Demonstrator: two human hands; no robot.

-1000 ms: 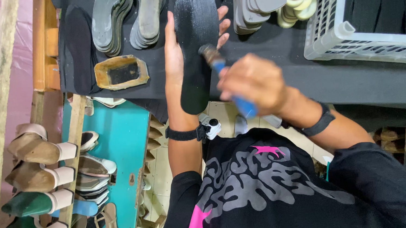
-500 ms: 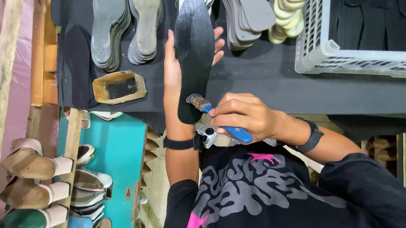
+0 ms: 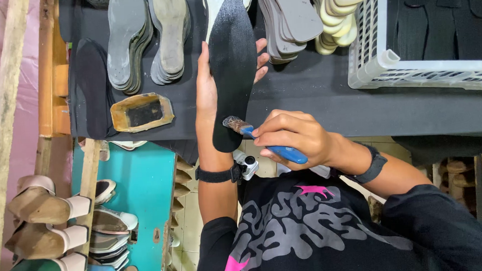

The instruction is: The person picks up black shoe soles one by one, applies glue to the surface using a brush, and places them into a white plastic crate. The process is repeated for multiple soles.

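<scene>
- Two hands were seen at work over a dark table (image 3: 316, 93); the left hand (image 3: 208, 93) was closed around the edge of a black insole (image 3: 232, 70), and the insole was held flat, with its toe toward 12 o'clock and its heel toward 6 o'clock.
- A small brush (image 3: 263, 140) with a blue handle was gripped firmly by the right hand (image 3: 293, 135); its bristles were laid on the heel end of the insole, at about 7 o'clock of that piece.
- The step in hand was judged to be the coating of the insole surface, probably with glue, and only the heel part was being touched at this moment.
- For the next move, a steady hold by the left hand and a light, even stroke toward the toe would be called for, so that no part is left bare.
- A shallow yellowish tin (image 3: 141, 112) was placed at 9 o'clock of the insole, well apart from it; a dark substance was seen inside, but its kind could not be told.
- A white plastic basket (image 3: 380, 62) stood at 2 o'clock, and black flat sole pieces were kept in it.
- Several stacks of grey soles (image 3: 148, 41) and pale soles (image 3: 339, 9) were laid at 11 and 1 o'clock.
- Finished sandals (image 3: 41, 206) were stored on a rack at 8 o'clock.
</scene>
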